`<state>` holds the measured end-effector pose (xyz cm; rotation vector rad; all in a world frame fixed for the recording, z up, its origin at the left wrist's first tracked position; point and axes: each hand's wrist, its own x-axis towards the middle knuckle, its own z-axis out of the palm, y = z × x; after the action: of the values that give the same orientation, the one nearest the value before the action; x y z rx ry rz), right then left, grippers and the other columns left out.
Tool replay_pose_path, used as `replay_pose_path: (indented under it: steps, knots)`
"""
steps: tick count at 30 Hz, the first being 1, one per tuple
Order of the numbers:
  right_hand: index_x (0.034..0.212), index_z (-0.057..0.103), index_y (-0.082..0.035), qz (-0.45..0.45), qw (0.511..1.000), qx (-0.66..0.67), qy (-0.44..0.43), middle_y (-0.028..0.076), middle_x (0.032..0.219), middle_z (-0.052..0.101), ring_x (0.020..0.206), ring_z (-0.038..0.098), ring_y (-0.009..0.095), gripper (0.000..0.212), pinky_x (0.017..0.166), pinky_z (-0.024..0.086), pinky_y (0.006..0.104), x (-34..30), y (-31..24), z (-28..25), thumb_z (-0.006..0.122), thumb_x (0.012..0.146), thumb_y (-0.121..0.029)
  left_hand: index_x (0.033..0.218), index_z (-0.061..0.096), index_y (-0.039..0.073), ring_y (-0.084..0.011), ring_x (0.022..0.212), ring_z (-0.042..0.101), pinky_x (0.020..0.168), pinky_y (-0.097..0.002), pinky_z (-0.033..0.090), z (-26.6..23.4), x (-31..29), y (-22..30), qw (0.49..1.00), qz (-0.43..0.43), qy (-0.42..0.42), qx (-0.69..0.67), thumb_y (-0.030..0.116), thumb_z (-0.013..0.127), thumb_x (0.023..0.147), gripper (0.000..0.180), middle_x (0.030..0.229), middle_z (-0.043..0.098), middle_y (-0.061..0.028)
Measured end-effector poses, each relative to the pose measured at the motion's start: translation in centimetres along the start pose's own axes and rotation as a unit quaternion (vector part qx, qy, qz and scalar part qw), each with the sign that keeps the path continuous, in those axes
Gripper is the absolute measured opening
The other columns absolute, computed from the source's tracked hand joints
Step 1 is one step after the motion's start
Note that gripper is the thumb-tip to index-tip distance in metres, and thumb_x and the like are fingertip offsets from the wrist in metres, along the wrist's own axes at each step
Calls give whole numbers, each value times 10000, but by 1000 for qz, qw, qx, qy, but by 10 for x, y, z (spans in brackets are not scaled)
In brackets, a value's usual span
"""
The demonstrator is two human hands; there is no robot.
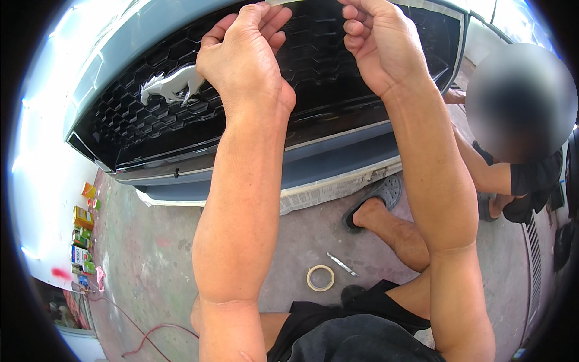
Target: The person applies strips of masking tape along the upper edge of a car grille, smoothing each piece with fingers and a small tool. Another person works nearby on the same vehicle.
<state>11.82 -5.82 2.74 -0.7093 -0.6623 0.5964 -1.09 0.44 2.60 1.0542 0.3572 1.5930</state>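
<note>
Both my arms reach up to the top edge of a black car grille (319, 66) with a honeycomb mesh. My left hand (247, 54) is closed in a pinch at the upper frame, where a small pale piece of masking tape (278, 2) shows at its fingertips. To its left, a silver horse emblem (175, 83) sits on the mesh. My right hand (389, 48) is also closed, thumb against fingers, further right along the same edge; what it pinches is cut off by the frame. Pale masking tape (431, 8) borders the grille's upper right edge.
A tape roll (320, 278) and a slim pen-like tool (342, 264) lie on the concrete floor before me. Newspaper masking (325, 194) hangs under the bumper. A co-worker (494, 172) crouches at right. Several cans (82, 218) line the left wall, near a red hose (145, 336).
</note>
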Motion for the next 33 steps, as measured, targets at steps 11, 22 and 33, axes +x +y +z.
replay_pose_path:
  steps: [11, 22, 33]
  knots:
    - [887, 662, -47, -1, 1000, 0, 0, -10, 739, 613, 569, 551, 67, 94, 493, 424, 208, 4, 0, -3, 700, 930, -123, 1042, 688, -31, -226, 942, 762, 750, -262, 546, 4, 0, 2, 1000, -11, -2, -5, 62, 684, 937, 140, 971, 763, -148]
    - [898, 663, -30, -14, 1000, 0, 8, 5, 757, 611, 587, 547, 77, 90, 514, 425, 212, 4, 2, -4, 683, 933, -110, 1057, 664, -29, -227, 943, 761, 763, -257, 549, 3, 4, -1, 1000, -6, -20, 2, 69, 681, 951, 145, 987, 762, -157]
    - [917, 678, -20, -19, 999, -19, 26, 4, 775, 614, 598, 544, 82, 93, 520, 413, 225, 1, 4, 0, 680, 932, -112, 1077, 641, -32, -228, 949, 760, 750, -257, 548, -3, 9, -3, 999, -7, -35, 2, 69, 693, 943, 175, 985, 757, -154]
